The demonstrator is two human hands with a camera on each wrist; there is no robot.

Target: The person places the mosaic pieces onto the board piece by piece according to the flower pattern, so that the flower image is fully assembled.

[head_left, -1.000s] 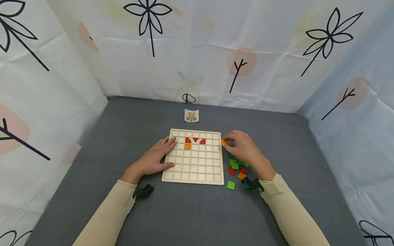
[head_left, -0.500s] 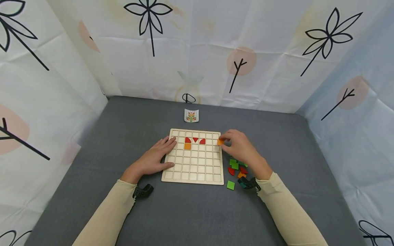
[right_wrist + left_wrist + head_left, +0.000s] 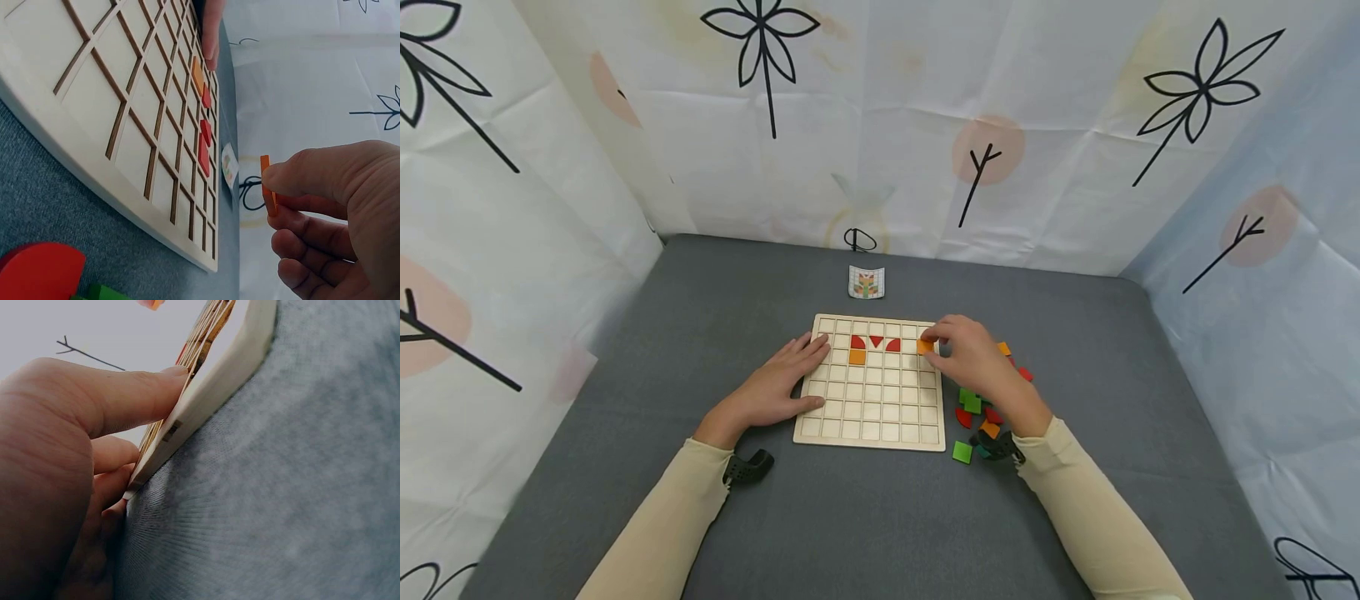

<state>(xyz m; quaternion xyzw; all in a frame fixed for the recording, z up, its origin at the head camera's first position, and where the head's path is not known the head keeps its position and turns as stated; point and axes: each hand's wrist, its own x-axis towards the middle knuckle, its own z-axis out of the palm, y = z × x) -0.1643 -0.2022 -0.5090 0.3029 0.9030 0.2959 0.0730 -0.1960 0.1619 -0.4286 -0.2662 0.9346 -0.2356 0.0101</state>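
A square wooden grid board (image 3: 880,412) lies on the grey table. My left hand (image 3: 782,379) rests flat along its left edge, fingers and thumb spread over the rim. In the left wrist view the thumb (image 3: 140,394) lies on the board's edge. Between thumb and fingertips my right hand (image 3: 966,354) pinches an orange square tile (image 3: 269,185), held above the board's upper right cells. Set in the grid are two red quarter-round tiles (image 3: 858,342), a red triangle tile (image 3: 876,341) between them, and an orange square (image 3: 857,357) below the left one.
Right of the board lies a loose pile of green tiles (image 3: 972,403), with red tiles (image 3: 963,418) and orange ones (image 3: 990,428). One green square (image 3: 962,452) lies apart, nearer the front. A small pattern card (image 3: 867,282) stands behind the board. Printed fabric (image 3: 887,167) hangs around the table.
My right hand has moved left with the orange tile, from beside the board's right edge to over its upper right cells. More of the pile shows behind it. The left hand stays put.
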